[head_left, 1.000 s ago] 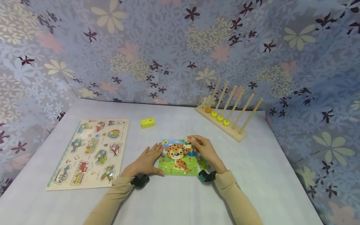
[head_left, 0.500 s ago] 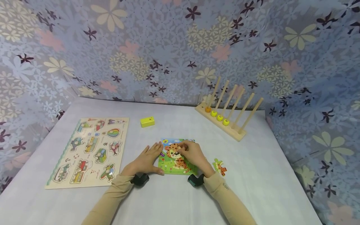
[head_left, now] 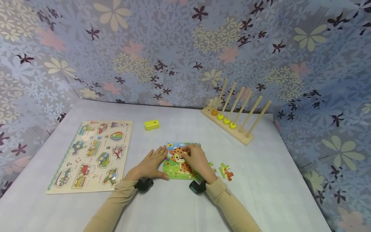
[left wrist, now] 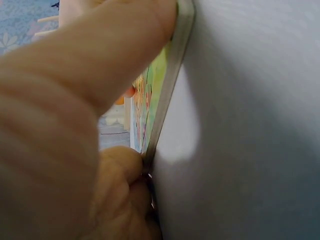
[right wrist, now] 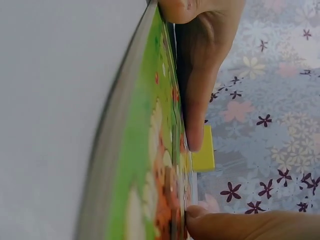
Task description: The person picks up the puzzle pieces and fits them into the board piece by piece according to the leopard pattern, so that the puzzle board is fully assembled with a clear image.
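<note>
A leopard jigsaw puzzle (head_left: 174, 174) lies flat at mid-table, with green grass below and blue sky above. My left hand (head_left: 152, 164) rests along its left side, fingers stretched out; in the left wrist view its thumb (left wrist: 115, 50) touches the edge of the puzzle board (left wrist: 162, 107). Over the leopard's head, the thumb and fingers of my right hand (head_left: 198, 161) pinch a puzzle piece at the face of the puzzle, mostly hidden by the hand. In the right wrist view the right thumb (right wrist: 225, 225) meets the picture side of the puzzle (right wrist: 145, 135).
Loose puzzle pieces lie right of the board, one with orange spots (head_left: 226, 171) and another (head_left: 213, 166) partly behind my wrist. A wooden peg puzzle (head_left: 72, 161) lies at left, a yellow block (head_left: 152, 125) behind, and a bead rack (head_left: 243, 138) at back right.
My right hand has moved left with the puzzle piece, from the puzzle's upper right corner to over the leopard's head, uncovering loose pieces at right. The left hand has stayed put.
</note>
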`<state>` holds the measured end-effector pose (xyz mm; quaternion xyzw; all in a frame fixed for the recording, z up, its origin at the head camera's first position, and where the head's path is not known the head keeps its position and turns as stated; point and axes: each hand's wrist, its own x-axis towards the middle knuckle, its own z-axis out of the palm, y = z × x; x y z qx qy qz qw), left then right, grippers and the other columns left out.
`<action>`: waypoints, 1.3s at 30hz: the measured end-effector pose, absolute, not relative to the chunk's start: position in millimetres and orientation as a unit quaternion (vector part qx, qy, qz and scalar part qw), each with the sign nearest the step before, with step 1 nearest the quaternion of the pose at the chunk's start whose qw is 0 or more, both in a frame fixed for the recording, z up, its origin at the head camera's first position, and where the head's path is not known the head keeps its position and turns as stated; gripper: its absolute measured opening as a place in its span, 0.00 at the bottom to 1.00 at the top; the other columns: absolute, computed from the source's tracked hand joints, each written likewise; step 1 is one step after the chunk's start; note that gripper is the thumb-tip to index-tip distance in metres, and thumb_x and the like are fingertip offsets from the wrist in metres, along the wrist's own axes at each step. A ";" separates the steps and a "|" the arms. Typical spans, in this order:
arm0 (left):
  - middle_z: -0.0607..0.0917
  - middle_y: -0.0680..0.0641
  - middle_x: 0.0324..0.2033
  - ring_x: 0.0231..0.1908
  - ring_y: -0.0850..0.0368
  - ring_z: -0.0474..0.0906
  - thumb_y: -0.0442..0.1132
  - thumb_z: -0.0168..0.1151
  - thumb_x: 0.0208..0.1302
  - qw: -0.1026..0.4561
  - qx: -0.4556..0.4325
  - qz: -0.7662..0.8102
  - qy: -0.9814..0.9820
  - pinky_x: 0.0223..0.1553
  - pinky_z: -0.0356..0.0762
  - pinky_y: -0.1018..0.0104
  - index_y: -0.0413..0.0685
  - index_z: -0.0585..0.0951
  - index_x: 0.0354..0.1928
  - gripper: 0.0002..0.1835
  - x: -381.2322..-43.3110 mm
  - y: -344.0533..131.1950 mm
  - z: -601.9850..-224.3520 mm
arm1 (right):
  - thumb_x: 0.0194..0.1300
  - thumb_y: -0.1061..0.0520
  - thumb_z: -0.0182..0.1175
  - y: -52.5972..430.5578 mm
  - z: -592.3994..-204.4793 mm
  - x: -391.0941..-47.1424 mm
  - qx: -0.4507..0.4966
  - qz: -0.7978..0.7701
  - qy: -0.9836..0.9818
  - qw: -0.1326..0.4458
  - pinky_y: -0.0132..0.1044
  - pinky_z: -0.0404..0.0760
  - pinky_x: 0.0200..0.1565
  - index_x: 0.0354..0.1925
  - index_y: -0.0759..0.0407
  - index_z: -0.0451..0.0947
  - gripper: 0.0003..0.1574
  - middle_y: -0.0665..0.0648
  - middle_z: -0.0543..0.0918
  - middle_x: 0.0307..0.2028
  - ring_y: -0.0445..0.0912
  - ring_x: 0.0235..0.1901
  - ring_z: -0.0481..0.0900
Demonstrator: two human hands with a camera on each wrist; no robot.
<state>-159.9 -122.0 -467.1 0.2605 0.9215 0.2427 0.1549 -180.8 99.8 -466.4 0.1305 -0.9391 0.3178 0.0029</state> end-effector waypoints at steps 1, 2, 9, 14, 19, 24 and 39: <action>0.46 0.35 0.75 0.76 0.38 0.40 0.57 0.72 0.50 0.153 0.261 0.242 0.922 0.75 0.35 0.39 0.32 0.48 0.74 0.60 -159.8 -122.1 -467.3 | 0.62 0.56 0.66 99.8 -467.0 -180.8 0.130 0.317 -0.939 0.005 0.36 0.73 0.35 0.46 0.60 0.82 0.14 0.56 0.78 0.34 0.45 0.32 0.72; 0.46 0.35 0.75 0.76 0.38 0.40 0.56 0.72 0.50 0.153 0.261 0.242 0.922 0.75 0.35 0.39 0.33 0.48 0.74 0.60 -159.8 -122.1 -467.7 | 0.62 0.56 0.66 100.1 -467.5 -181.0 0.130 0.318 -0.939 0.004 0.37 0.73 0.36 0.46 0.60 0.82 0.14 0.57 0.78 0.35 0.45 0.33 0.73; 0.46 0.36 0.76 0.76 0.39 0.40 0.57 0.72 0.49 0.158 0.259 0.241 0.922 0.75 0.34 0.40 0.34 0.48 0.74 0.61 -160.0 -121.7 -467.3 | 0.66 0.56 0.62 118.5 -459.2 -185.9 0.132 0.431 -0.891 -0.048 0.34 0.73 0.27 0.49 0.58 0.80 0.15 0.58 0.80 0.39 0.45 0.27 0.75; 0.45 0.38 0.76 0.77 0.41 0.39 0.58 0.72 0.50 0.162 0.258 0.236 0.923 0.76 0.33 0.42 0.36 0.48 0.75 0.61 -159.5 -119.3 -468.2 | 0.70 0.54 0.58 151.4 -448.2 -186.0 0.106 0.493 -0.861 -0.066 0.32 0.73 0.26 0.55 0.60 0.78 0.19 0.62 0.80 0.43 0.47 0.28 0.77; 0.45 0.37 0.76 0.76 0.40 0.39 0.58 0.72 0.50 0.160 0.259 0.238 0.922 0.75 0.34 0.41 0.35 0.48 0.75 0.61 -159.4 -119.7 -467.3 | 0.70 0.53 0.57 192.9 -444.8 -176.3 0.070 0.487 -0.868 -0.061 0.33 0.77 0.29 0.57 0.61 0.76 0.20 0.64 0.80 0.47 0.49 0.35 0.78; 0.46 0.36 0.76 0.76 0.39 0.40 0.57 0.72 0.50 0.159 0.259 0.238 0.922 0.75 0.35 0.39 0.34 0.48 0.74 0.61 -159.2 -120.7 -466.4 | 0.67 0.58 0.60 221.9 -447.7 -161.6 0.071 0.457 -0.882 -0.092 0.30 0.72 0.22 0.60 0.59 0.74 0.24 0.63 0.81 0.51 0.42 0.25 0.72; 0.46 0.35 0.75 0.76 0.39 0.40 0.56 0.72 0.51 0.162 0.255 0.244 0.922 0.75 0.35 0.39 0.33 0.48 0.74 0.60 -158.2 -121.0 -463.3 | 0.57 0.64 0.68 222.8 -455.3 -150.7 0.136 0.394 -0.901 -0.124 0.29 0.66 0.21 0.54 0.58 0.77 0.26 0.58 0.78 0.37 0.42 0.23 0.65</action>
